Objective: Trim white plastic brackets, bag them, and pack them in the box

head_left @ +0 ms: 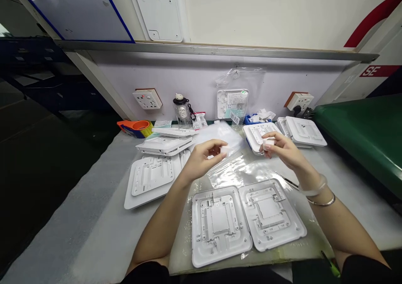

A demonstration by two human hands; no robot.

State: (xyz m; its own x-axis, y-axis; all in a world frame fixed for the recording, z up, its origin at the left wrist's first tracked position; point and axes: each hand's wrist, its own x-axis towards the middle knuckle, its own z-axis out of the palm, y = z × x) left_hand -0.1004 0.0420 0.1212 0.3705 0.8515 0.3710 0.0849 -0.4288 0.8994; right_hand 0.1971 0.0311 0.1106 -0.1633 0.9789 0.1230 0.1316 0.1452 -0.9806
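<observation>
My left hand (204,157) is raised over the table, thumb and fingers closed on a small white piece (225,149). To its right, my right hand (284,149) pinches another small white piece (268,142), in front of a white plastic panel (257,130). Both pieces are too small to name. Below my hands, two white plastic panels (220,219) (272,215) lie side by side, their ribbed, recessed sides facing up. Clear plastic bags (237,171) lie between the panels and the back of the table.
Stacked white panels stand at left (153,177) and back right (306,130). Along the back are an orange-and-blue tape roll (136,128), a bottle (182,112), a clear bottle (238,116) and a blue tray (260,116). A green-handled tool (333,269) lies near the front right edge.
</observation>
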